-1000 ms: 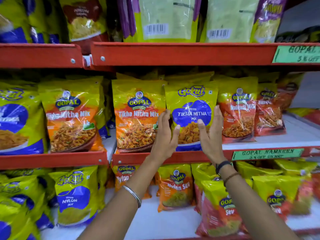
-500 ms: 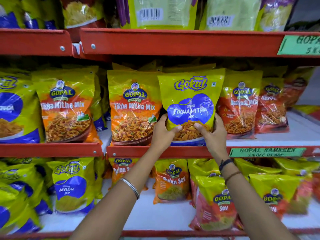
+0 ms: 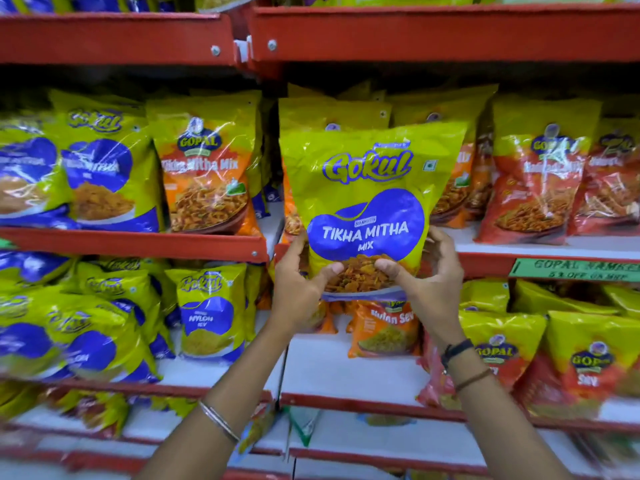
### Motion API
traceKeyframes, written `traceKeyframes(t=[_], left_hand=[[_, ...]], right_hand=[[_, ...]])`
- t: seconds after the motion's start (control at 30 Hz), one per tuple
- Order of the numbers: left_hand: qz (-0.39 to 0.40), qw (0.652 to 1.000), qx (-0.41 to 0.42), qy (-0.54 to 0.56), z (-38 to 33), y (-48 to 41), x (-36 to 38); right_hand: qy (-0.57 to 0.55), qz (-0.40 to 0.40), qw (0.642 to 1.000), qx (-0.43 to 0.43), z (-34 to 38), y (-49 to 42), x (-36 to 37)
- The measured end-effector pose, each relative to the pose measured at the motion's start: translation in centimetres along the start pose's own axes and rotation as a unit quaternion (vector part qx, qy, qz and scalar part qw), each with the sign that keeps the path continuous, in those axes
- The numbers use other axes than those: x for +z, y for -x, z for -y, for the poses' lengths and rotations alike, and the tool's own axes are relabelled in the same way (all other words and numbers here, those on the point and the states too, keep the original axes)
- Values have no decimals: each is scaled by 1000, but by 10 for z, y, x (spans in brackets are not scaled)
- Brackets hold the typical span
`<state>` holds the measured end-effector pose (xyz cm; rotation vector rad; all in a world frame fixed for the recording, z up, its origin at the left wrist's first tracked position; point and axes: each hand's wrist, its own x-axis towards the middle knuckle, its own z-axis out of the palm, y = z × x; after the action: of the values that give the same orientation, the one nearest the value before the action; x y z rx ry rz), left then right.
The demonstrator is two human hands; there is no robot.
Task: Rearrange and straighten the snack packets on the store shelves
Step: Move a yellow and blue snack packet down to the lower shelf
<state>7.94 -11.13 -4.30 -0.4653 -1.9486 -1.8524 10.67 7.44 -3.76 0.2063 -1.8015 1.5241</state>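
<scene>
Item: Gokul Tikha Mitha Mix packet (image 3: 372, 188). Glossy yellow-green pouch, flat sealed top edge, creased film catching light. Purple outlined "Gokul" script across the upper half; small green-dot mark to the right of it. Large purple blob panel below with white lettering "TIKHA MITHA MIX". Photograph of orange-brown snack mix at the bottom, with a purple band along the base.

Position: held upright and front-facing, in front of the middle shelf (image 3: 138, 242), its base hanging below that shelf's red lip. It covers most of an orange Gopal packet (image 3: 332, 112) standing behind it.

Hands: left hand (image 3: 298, 282) grips the lower left corner, thumb pressed on the snack picture, fingers wrapped behind. Right hand (image 3: 429, 282) grips the lower right corner in the same way, thumb on the front, fingers curled round the edge. The thumbs lie close together, not touching. A silver bangle (image 3: 218, 422) sits on the left forearm; dark wrist bands (image 3: 457, 351) on the right.

Neighbouring stock, same shelf: a Gopal Tikha Mitha Mix packet (image 3: 207, 174) to the left, orange with a yellow top; further Gokul packets (image 3: 100, 168) beyond it; red Gopal packets (image 3: 540, 185) to the right.

Shelf below: a Gokul Nylon Sev packet (image 3: 209, 313) and an orange Nylon Sev packet (image 3: 384, 327). A green price label (image 3: 575, 270) sits on the shelf lip at right.
</scene>
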Motion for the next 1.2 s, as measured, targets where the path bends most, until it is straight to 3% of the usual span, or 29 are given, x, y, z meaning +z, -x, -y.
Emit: traceKeyframes(t=[0.2,0.6,0.87,0.97,1.1,1.13,1.2], left_hand=[[31,993,-105,-39,65,49,-64],[130,958,-226,-124,194,71,-103],[140,935,-269,-182,222,43,-97],[134,936,-187,-265,208,51,-106],[170,937,130,-277,148,32,-132],[148,929,194,-279,131,18,-141],[54,931,239,-270,99,-18,-160]], right_hand=[[22,86,988,124,-55,72,43],[107,134,934,312,-156,153,112],[169,170,917,318,-171,137,123],[223,146,935,233,-154,138,123],[186,107,972,93,-102,107,140],[167,102,979,54,-85,91,150],[132,83,987,-25,-49,57,173]])
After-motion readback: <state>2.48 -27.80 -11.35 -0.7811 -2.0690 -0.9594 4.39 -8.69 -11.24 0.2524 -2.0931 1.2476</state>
